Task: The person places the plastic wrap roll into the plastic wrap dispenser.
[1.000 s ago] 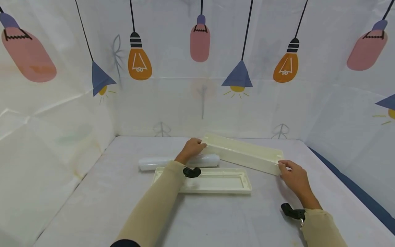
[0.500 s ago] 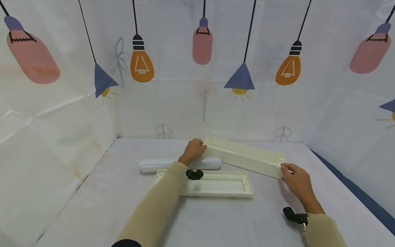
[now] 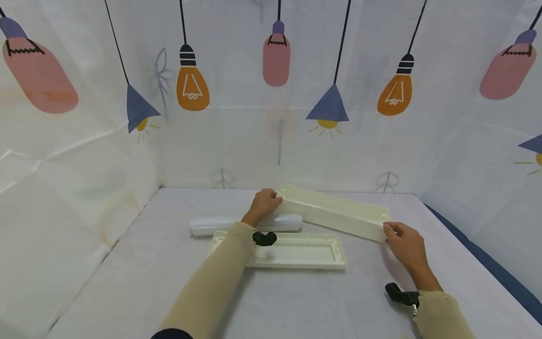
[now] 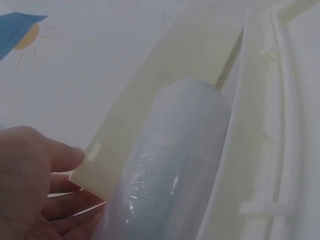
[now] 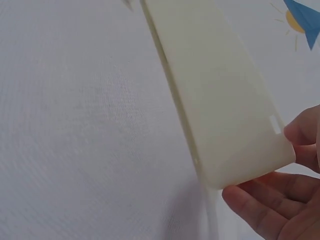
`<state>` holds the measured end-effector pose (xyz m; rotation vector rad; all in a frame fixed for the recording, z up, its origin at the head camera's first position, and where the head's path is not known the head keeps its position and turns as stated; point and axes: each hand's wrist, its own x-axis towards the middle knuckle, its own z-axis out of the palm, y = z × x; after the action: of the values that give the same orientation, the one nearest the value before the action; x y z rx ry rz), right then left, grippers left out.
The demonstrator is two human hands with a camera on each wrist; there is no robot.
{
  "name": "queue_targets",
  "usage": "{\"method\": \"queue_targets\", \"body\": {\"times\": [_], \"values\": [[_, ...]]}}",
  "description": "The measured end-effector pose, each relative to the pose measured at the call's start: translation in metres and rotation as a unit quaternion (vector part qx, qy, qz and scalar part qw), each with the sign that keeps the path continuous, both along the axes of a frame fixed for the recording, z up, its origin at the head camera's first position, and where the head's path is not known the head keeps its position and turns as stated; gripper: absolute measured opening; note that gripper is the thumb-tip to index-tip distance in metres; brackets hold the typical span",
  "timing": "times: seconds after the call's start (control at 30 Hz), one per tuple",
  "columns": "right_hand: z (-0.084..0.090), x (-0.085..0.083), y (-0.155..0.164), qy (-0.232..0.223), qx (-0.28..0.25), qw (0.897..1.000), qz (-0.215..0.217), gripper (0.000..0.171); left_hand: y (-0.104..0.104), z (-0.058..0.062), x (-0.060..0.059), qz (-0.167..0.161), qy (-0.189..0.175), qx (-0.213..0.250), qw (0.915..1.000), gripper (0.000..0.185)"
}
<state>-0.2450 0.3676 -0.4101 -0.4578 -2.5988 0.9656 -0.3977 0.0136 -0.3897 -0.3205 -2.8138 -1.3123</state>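
A long cream plastic box [image 3: 338,214] lies aslant toward the back of the table, its smooth side facing me. My left hand [image 3: 264,205] pinches its left end; in the left wrist view the thumb lies on the outer face of the box [image 4: 125,130] with the fingers behind the edge. At the right end, my right hand [image 3: 405,245] grips the corner between thumb and fingers, which the right wrist view shows closely on the box [image 5: 215,105]. In front of the left hand lies a roll of clear plastic film [image 3: 213,226]. Nearer still is a shallow cream tray-like piece [image 3: 296,250], partly hidden by my left forearm.
The white-covered table [image 3: 322,301] ends at a back wall sheet [image 3: 237,146] printed with lamps and bulbs. Another sheet [image 3: 76,183] closes off the left side. A blue strip [image 3: 482,249] runs along the table's right edge.
Both hands keep their hold on the long cream box, which stays in nearly the same place. The whole view shifts slightly with the head.
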Motion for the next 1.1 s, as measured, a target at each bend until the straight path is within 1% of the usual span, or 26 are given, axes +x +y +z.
{"method": "queue_targets", "body": {"times": [0.1, 0.33, 0.47, 0.57, 0.73, 0.87, 0.97, 1.1], "values": [[-0.001, -0.001, -0.002, 0.006, -0.002, 1.000, 0.006, 0.053, -0.003, 0.000, 0.001, 0.002, -0.009, 0.007, 0.9999, 0.039], [0.000, -0.006, -0.007, 0.022, 0.003, 1.000, 0.004, 0.051, -0.009, 0.008, 0.003, 0.002, 0.006, 0.006, 1.0000, 0.040], [0.000, -0.008, -0.009, 0.024, 0.000, 1.000, 0.005, 0.051, -0.012, 0.009, 0.004, 0.003, 0.012, 0.012, 0.9998, 0.040], [0.001, -0.009, -0.011, 0.028, -0.002, 1.000, 0.004, 0.051, -0.014, 0.009, 0.004, 0.010, 0.010, 0.029, 0.9995, 0.039], [0.005, -0.012, -0.016, 0.044, -0.009, 0.999, 0.015, 0.050, -0.020, 0.008, 0.004, 0.029, 0.009, 0.057, 0.9979, 0.034], [0.008, -0.014, -0.019, 0.049, -0.013, 0.998, 0.022, 0.050, -0.026, 0.008, 0.005, 0.028, 0.008, 0.073, 0.9969, 0.032], [0.010, -0.015, -0.022, 0.050, -0.016, 0.998, 0.025, 0.050, -0.030, 0.008, 0.005, 0.026, 0.011, 0.076, 0.9967, 0.032], [0.013, -0.018, -0.025, 0.048, -0.019, 0.998, 0.025, 0.051, -0.035, 0.012, 0.004, 0.028, 0.020, 0.068, 0.9970, 0.030]]}}
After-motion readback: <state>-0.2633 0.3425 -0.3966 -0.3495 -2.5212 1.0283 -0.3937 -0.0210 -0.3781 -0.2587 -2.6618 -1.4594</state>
